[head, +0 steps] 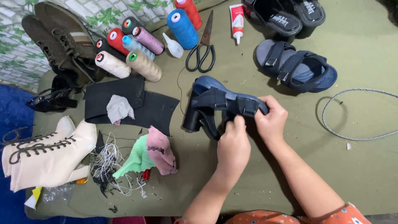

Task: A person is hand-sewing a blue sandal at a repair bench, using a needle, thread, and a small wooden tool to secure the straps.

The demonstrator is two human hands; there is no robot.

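bright even light, soft shadows, sharp focus.

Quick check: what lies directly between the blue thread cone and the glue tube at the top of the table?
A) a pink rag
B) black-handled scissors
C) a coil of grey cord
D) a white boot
B: the black-handled scissors lie between the blue thread cone and the glue tube.

Thread spools (pixel 143 65) near my table's far edge, scissors (pixel 201 56) beside them, glue tube (pixel 237 17), second sandal (pixel 295 66) far right, cream laced boot (pixel 47 155) at left edge, brown shoes (pixel 62 39) in far-left corner.
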